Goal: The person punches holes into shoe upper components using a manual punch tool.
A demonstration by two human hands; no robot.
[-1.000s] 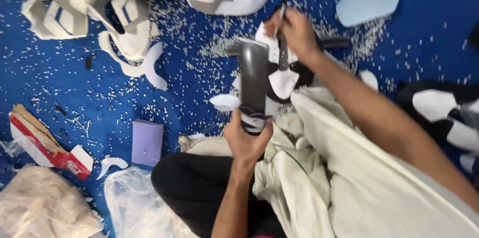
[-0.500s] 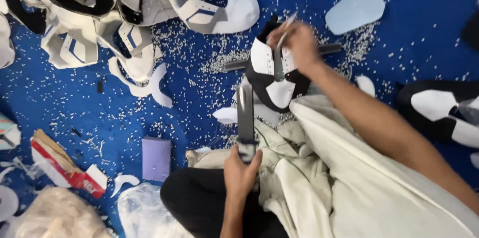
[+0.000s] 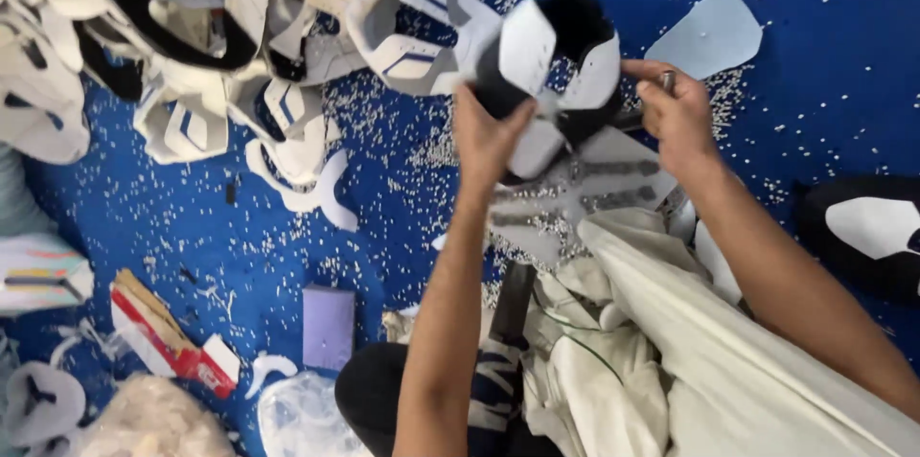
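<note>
My left hand (image 3: 487, 136) grips a black-and-white shoe upper piece (image 3: 551, 55) and holds it up above a grey board (image 3: 613, 184) strewn with small white punched bits. My right hand (image 3: 678, 120) is just right of the piece, fingers closed around a small metal punch (image 3: 668, 81), and it touches the piece's right edge. A dark tool handle (image 3: 513, 299) lies loose near my lap, beside my left forearm. White cloth (image 3: 671, 361) covers my legs.
A heap of white shoe uppers (image 3: 192, 55) fills the top left of the blue floor (image 3: 815, 112). A light blue cut piece (image 3: 711, 35) lies top right, and another black-and-white piece (image 3: 867, 227) lies at the right edge. A lavender block (image 3: 328, 325), a red box (image 3: 163, 334) and plastic bags (image 3: 144, 423) lie lower left.
My left hand has let go of the dark tool it held upright and has picked up the shoe piece. The piece rose off the board. My right hand shifted right.
</note>
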